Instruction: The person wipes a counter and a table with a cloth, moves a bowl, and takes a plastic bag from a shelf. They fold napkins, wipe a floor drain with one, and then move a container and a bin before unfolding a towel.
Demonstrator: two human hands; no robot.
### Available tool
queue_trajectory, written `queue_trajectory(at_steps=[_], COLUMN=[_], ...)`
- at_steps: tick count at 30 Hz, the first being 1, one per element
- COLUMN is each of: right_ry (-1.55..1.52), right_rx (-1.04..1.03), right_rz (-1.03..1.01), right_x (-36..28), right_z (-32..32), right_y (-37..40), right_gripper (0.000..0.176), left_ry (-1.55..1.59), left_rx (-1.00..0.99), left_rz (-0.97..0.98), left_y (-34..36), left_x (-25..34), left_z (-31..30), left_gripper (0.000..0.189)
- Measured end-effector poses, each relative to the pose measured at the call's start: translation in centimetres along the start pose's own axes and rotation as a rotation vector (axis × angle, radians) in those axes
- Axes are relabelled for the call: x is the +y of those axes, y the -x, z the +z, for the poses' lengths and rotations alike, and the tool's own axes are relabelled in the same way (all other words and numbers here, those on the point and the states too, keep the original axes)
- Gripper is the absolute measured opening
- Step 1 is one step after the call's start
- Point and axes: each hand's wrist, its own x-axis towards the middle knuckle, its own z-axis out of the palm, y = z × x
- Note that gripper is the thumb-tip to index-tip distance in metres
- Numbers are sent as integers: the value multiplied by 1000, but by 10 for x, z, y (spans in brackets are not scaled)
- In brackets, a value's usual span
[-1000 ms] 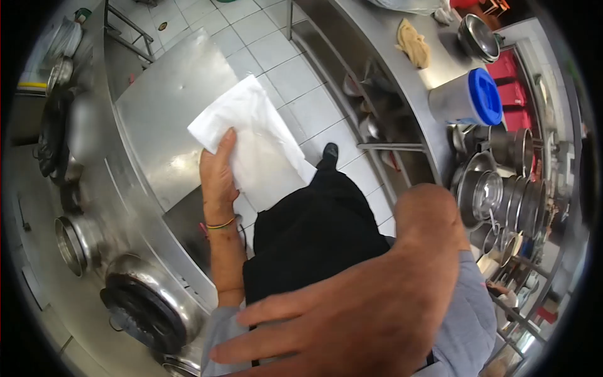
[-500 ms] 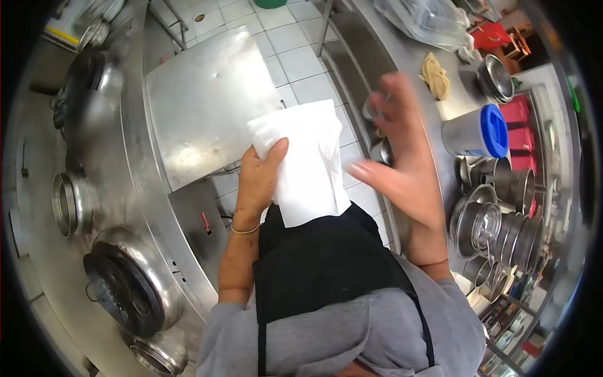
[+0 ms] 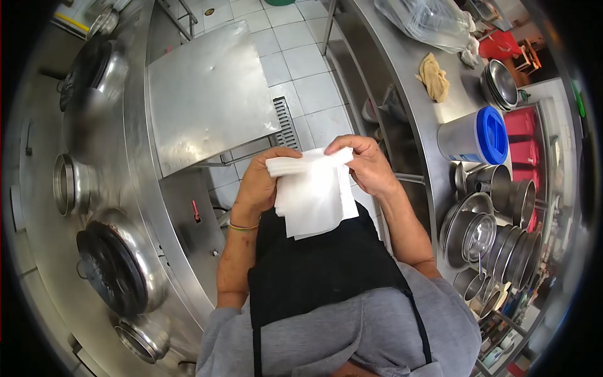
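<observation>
A stack of white paper sheets (image 3: 312,204), perhaps napkins, hangs in front of the black apron (image 3: 320,267). My left hand (image 3: 260,179) pinches its upper left corner, thumb on top. At the upper right corner my right hand (image 3: 367,166) grips the stack between thumb and fingers. The top edge of the paper is folded over toward me between both hands, while the lower part hangs loose with uneven edges. Fingers behind the paper are hidden.
A metal table (image 3: 210,94) stands ahead on the left. Along the right runs a steel counter with a yellow cloth (image 3: 433,77), a blue-lidded tub (image 3: 468,135) and metal pots (image 3: 480,232). Lidded pots (image 3: 119,264) sit on the left-hand stove counter.
My right hand, raised and apart from the paper before, has come down and taken hold of its right corner. The paper has moved slightly lower, and its top edge is now folded over.
</observation>
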Motion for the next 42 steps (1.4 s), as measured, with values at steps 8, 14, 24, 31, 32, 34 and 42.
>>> queue_trajectory(at_steps=[8,14,24,31,32,34,42], right_ry=[498,-162,-175,462,260,-142,66], right_rx=[-148,-41,-75,-278,-128,170,28], right_rz=[-332,102,-90,-181,-110,32,196], right_x=[-3,-8,26,3,3,-1,42], right_z=[-3,4,10,29,32,35,31], right_y=[11,21,19,2,3,6,22], right_gripper=[30,69,20,26,26,32,46], left_ry=[84,-183,-396,-284,-266,-221,-210], left_rx=[101,204,-291,-264,-279,-95,90], left_rz=[-211,22,106,-308,-300,-163,-39], left_y=[21,30,45,29,25,23,22], left_x=[-1,0,30,5,2,2,-11], left_z=[14,18,-10,5,7,11,8], left_gripper=[27,28,32,39,40,43,38])
